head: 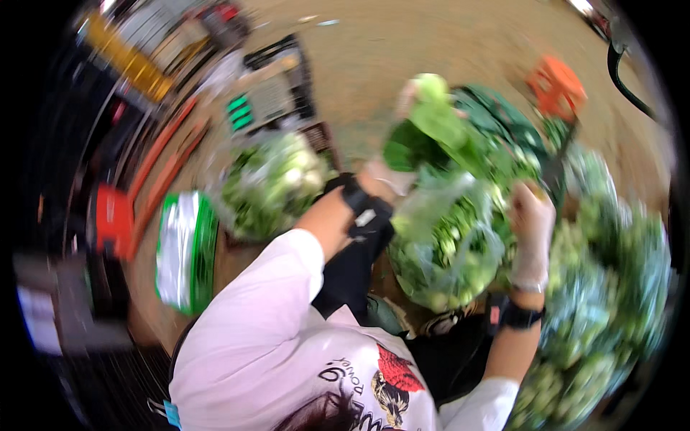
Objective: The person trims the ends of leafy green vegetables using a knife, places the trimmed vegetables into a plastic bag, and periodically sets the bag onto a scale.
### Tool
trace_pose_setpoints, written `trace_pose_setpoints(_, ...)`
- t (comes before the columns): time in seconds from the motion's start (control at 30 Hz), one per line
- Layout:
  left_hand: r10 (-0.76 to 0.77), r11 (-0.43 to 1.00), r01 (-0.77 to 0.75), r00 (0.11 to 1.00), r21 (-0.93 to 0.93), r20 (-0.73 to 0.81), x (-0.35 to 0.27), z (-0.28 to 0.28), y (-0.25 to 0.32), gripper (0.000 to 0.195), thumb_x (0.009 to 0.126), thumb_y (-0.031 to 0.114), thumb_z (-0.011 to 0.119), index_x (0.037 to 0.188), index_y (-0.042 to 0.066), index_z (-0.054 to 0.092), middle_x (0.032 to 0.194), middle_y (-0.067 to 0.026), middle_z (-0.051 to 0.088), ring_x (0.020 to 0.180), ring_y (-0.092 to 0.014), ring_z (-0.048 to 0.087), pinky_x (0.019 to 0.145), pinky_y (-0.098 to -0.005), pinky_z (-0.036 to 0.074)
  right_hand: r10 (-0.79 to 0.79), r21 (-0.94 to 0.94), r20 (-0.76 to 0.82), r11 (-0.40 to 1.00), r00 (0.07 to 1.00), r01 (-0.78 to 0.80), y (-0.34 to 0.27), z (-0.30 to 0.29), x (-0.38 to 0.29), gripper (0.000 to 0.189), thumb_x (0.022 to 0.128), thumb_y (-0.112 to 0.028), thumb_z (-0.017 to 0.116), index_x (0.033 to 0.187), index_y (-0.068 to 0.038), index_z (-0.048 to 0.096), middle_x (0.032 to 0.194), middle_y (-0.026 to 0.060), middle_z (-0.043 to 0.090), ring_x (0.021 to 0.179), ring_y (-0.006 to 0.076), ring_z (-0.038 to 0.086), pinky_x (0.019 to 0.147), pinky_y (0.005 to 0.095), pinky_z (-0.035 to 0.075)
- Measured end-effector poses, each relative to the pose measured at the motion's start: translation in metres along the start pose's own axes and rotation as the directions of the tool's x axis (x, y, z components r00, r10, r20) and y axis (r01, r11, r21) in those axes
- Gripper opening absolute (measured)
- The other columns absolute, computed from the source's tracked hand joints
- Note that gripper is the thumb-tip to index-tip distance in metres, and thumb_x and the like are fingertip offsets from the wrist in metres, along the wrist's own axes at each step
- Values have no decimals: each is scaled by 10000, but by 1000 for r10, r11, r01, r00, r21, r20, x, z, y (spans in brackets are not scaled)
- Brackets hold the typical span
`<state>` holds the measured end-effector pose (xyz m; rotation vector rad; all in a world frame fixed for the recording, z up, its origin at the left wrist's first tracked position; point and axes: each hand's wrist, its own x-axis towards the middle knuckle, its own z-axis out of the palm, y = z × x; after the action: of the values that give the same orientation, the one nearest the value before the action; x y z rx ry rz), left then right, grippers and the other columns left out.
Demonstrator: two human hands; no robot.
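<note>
My left hand, in a pale translucent glove, holds a leafy green vegetable with broad leaves and a pale stem end. The leaves hide much of the hand. My right hand, also gloved, is closed around what looks like the handle of a dark-bladed knife, blurred by motion. Between my forearms stands an open clear plastic bag full of leafy greens. Loose greens lie beyond it, beside a dark green sack or cloth.
At right lie several bags of greens; an orange plastic stool stands beyond. At left are another bag of greens, a scale, a black crate, a green-edged pack of plastic bags and a red pallet jack.
</note>
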<state>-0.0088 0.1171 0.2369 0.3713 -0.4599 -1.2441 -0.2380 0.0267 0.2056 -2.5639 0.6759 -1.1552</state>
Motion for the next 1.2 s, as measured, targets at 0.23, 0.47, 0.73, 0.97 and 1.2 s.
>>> trace_pose_setpoints(0.23,383,781,-343,923,522,33,-87,-20,71,581,809,290,647,1292,76,405,1168,-84,555,1067,-183,534,927,-325,426,591,702,321,377,740,-605,-66,7,14,376,888,-159,513,1191,60,476,1072,164,612,385,9,336,361,166,240)
trace_pose_setpoints(0.47,578,752,-447,800,484,-160,-210,-44,114,677,734,214,733,1288,21,396,1158,-58,528,1060,-153,509,918,-285,407,322,759,466,333,824,-560,-150,34,10,396,826,-86,583,1203,1,500,1105,156,596,431,24,397,384,164,333)
trace_pose_setpoints(0.73,625,637,-383,765,669,-158,-218,-54,112,641,705,203,773,1229,59,432,1155,-62,462,1101,-167,433,965,-292,340,121,609,663,487,739,-626,-298,112,41,480,680,6,662,1139,37,521,1008,114,603,504,47,489,425,180,397)
trace_pose_setpoints(0.97,735,158,-347,666,925,124,-244,-132,150,516,868,402,554,1233,47,469,1269,-129,444,1147,-246,450,983,-360,348,90,542,759,461,645,-702,-315,169,36,181,742,-68,729,876,-5,625,691,-21,590,505,38,483,437,188,374)
trace_pose_setpoints(1.2,484,-735,515,854,441,-191,-298,-292,295,363,843,219,520,1178,82,540,1146,-170,565,1116,-287,497,940,-427,378,116,415,827,536,550,-736,-339,176,72,234,750,-55,712,943,12,597,721,22,605,504,37,474,432,191,380)
